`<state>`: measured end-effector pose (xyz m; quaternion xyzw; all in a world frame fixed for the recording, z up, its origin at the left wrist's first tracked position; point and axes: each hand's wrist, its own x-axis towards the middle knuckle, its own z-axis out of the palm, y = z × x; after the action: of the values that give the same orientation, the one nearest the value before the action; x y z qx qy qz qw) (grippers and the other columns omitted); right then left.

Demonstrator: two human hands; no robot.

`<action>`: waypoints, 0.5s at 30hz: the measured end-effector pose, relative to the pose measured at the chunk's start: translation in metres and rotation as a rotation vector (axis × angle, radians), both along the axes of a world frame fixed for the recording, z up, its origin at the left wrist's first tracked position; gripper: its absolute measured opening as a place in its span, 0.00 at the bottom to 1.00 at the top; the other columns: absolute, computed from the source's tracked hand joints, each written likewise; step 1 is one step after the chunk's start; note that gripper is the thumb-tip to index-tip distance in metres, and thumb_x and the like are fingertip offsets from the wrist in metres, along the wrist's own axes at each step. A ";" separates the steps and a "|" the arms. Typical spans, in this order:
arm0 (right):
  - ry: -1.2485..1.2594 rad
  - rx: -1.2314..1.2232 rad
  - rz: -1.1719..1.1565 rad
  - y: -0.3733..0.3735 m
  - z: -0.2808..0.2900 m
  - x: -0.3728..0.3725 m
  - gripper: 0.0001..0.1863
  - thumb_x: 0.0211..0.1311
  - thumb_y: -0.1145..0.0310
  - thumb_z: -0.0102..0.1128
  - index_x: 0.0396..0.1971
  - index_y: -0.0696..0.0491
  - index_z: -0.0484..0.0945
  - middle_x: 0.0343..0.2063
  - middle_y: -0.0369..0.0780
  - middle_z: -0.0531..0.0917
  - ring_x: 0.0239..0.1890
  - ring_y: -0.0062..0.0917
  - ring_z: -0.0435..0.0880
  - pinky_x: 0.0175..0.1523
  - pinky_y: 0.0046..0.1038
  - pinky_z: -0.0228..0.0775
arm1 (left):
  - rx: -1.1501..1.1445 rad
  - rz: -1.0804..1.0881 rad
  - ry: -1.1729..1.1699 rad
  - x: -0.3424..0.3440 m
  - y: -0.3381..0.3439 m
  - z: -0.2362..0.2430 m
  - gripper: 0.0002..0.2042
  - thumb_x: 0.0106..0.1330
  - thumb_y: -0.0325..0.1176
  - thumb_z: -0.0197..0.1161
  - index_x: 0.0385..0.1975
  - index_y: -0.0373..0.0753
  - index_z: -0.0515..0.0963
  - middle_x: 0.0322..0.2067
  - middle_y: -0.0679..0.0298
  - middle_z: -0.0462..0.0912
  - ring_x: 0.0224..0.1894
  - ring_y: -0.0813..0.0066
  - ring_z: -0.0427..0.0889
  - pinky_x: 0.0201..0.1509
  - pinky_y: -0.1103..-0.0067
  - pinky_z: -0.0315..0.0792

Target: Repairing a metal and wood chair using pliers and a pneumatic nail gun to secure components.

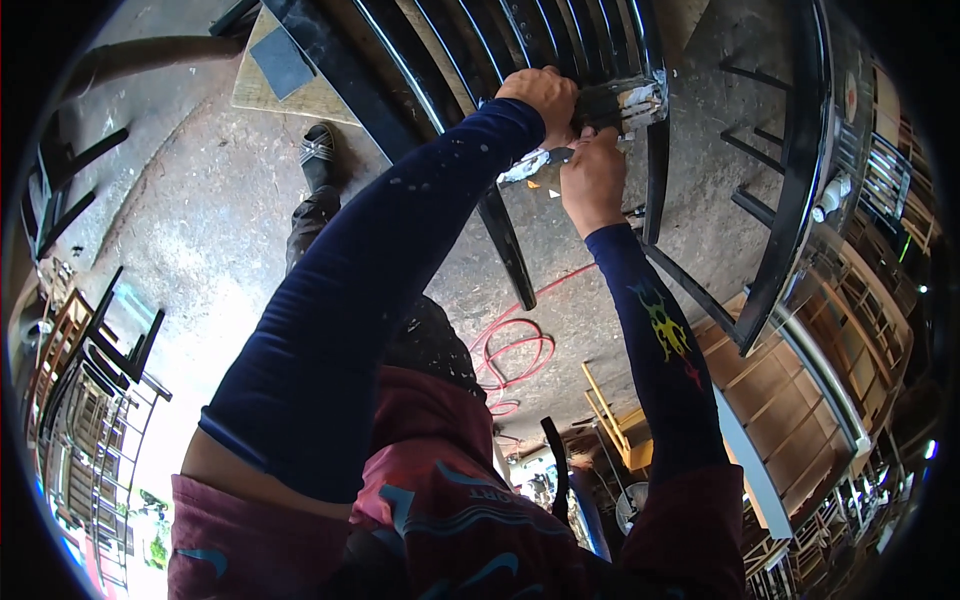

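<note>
Navy arm sleeves [340,290] stretch toward a glossy black slatted furniture frame [402,60] above the concrete floor [225,170]. Right-hand [594,180] fingers pinch a small dark flat tool [561,153]; left-hand [543,97] fingers curl at the frame, their grip unclear.

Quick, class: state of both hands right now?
Left hand: fingers curled at the black slatted frame; grip cannot be told.
Right hand: closed, apparently around a small dark tool, mostly hidden.

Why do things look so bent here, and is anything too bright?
Head view: its fisheye lens bends straight edges near the dark rim; also in the head view, the floor at left washes out nearly white, and glare streaks the glossy black slatted frame.
</note>
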<state>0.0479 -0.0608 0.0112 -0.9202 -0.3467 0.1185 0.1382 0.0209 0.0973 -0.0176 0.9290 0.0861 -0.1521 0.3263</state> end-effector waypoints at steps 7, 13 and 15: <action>0.039 -0.204 -0.070 0.020 0.012 -0.007 0.13 0.76 0.65 0.46 0.39 0.61 0.67 0.30 0.58 0.84 0.37 0.54 0.85 0.41 0.48 0.77 | -0.062 -0.307 -0.010 0.010 0.034 -0.013 0.36 0.55 0.57 0.72 0.59 0.39 0.77 0.48 0.51 0.84 0.53 0.51 0.82 0.59 0.65 0.76; 0.152 0.019 -0.500 0.045 0.010 -0.030 0.16 0.77 0.65 0.43 0.39 0.66 0.68 0.34 0.63 0.80 0.41 0.59 0.81 0.45 0.49 0.72 | -0.121 -0.271 -0.140 0.002 0.041 -0.009 0.40 0.54 0.58 0.70 0.62 0.35 0.75 0.40 0.51 0.82 0.43 0.52 0.84 0.46 0.66 0.79; 0.167 0.096 -0.622 0.056 0.007 -0.037 0.16 0.77 0.65 0.43 0.39 0.67 0.69 0.36 0.62 0.80 0.42 0.58 0.81 0.46 0.48 0.72 | -0.162 -0.300 -0.110 -0.001 0.042 -0.012 0.40 0.54 0.58 0.70 0.62 0.35 0.75 0.41 0.52 0.82 0.43 0.52 0.85 0.45 0.67 0.79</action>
<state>0.0112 -0.0044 0.0181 -0.9614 -0.0418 0.1293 0.2392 0.0200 0.1394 -0.0296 0.9091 -0.0838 -0.1545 0.3778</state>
